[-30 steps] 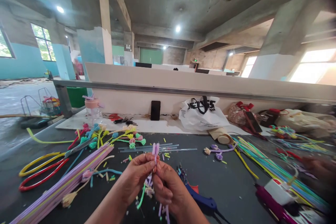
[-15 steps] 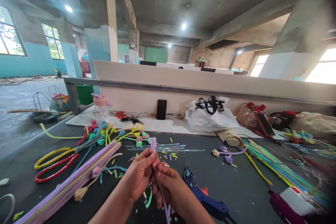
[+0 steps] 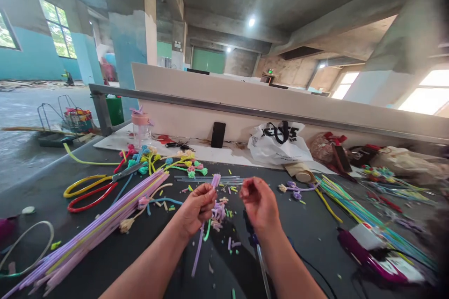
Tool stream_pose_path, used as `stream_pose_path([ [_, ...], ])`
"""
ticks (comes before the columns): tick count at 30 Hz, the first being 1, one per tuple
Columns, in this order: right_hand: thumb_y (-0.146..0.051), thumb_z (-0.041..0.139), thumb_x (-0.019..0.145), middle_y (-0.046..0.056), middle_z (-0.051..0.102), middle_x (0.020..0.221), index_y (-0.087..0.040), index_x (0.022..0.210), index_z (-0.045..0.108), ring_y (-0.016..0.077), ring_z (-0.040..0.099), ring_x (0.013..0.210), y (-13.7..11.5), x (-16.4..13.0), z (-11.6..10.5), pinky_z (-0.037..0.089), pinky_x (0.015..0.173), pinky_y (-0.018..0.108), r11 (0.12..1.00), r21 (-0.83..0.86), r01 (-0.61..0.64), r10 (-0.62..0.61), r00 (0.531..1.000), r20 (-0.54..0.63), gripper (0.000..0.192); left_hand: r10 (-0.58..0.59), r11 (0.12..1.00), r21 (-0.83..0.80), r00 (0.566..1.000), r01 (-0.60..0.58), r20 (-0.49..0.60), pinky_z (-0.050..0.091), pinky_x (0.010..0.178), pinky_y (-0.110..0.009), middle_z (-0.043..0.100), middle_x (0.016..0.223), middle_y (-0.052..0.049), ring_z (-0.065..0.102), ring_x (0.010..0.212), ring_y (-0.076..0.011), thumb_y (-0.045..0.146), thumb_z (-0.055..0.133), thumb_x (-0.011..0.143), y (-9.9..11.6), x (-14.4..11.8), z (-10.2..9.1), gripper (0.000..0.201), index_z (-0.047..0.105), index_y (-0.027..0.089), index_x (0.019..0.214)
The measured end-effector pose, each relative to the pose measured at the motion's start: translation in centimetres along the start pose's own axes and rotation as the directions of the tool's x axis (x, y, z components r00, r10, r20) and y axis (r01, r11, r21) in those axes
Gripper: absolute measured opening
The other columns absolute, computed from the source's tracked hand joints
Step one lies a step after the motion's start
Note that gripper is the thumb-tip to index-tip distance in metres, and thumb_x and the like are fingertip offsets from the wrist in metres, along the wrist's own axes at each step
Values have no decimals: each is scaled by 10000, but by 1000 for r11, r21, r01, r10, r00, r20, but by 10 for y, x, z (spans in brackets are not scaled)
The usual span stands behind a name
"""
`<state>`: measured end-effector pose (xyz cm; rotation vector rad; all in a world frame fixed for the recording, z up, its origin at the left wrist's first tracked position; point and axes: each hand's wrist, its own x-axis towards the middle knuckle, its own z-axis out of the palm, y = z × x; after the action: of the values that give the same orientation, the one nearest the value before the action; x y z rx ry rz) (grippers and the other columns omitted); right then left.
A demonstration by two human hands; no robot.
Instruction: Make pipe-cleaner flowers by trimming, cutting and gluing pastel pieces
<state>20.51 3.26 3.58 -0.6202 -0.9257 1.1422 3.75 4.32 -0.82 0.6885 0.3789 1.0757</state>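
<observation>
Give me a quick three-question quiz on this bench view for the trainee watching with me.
1. True or false: the left hand pinches a lilac pipe cleaner with its folded tip pointing up.
2. Multiple choice: what does the right hand hold? A) scissors B) a white bag C) nothing that can be seen
3. Fill in: the black phone leans upright against the ____ behind the table.

Key:
1. True.
2. C; the hand is raised apart from the left, fingers curled, with nothing visible in it.
3. The pale partition wall, left of the white plastic bag.
</observation>
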Motion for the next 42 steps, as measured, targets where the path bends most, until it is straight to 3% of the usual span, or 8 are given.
stream_pose_path([
  [4,-302,576,756,-22,571,653,-181,694,609,63,470,493,-56,0,11,416,498,210,987,-1,161,-161,987,-23,140,-44,998,42,999,44,0,79,327,-119,381,557,86,176,368,14,274,724,654,-9,-2,-1,291,464,161,720],
  [7,-293,543,777,-8,581,675,-177,716,600,79,498,495,-85,-7,5,427,503,236,943,-258,212,-208,977,43,143,-56,995,80,998,57,-15,139,327,-114,419,517,80,231,363,9,276,731,645,-12,-3,-1,291,468,154,677],
  [11,-375,463,809,24,607,685,-171,739,604,127,558,528,-83,-24,-34,451,513,269,578,-815,41,-61,998,7,258,-71,989,125,997,75,-32,184,325,-116,523,507,43,286,348,3,293,730,640,-14,-4,0,277,497,144,667],
  [15,-315,536,735,26,601,577,-180,612,617,167,551,543,-58,-50,-78,438,566,306,340,-940,12,-49,999,-5,199,-69,988,135,997,75,-44,117,312,-118,549,497,39,246,316,12,327,710,657,-13,-4,1,275,504,148,678],
  [18,-262,519,724,64,670,807,-200,748,662,224,582,821,-42,-69,-97,412,798,370,223,-973,57,-29,998,52,157,-60,989,130,997,67,-57,114,317,-120,528,461,56,211,305,14,338,695,673,-14,-4,0,266,505,154,701],
  [25,-58,419,595,78,543,1225,-181,1187,494,205,449,1150,-20,-72,-107,238,998,386,-256,-959,121,192,979,72,610,-132,988,74,990,135,-39,96,326,-137,470,426,77,147,309,9,346,657,721,-23,-4,-2,264,460,174,688],
  [34,-53,448,628,94,602,1082,-200,1087,537,271,514,1001,-24,-55,-97,321,856,409,-468,-869,160,276,961,28,490,-179,984,3,981,180,-80,116,347,-129,442,412,75,171,327,9,324,681,706,-30,-6,1,272,459,172,670],
  [42,10,454,618,119,605,1016,-168,1057,510,263,580,894,-19,-49,-97,390,751,364,-519,-826,220,326,944,47,477,-148,988,23,986,150,-72,114,342,-138,461,428,71,161,326,1,328,645,742,-34,-6,1,234,465,183,706],
])
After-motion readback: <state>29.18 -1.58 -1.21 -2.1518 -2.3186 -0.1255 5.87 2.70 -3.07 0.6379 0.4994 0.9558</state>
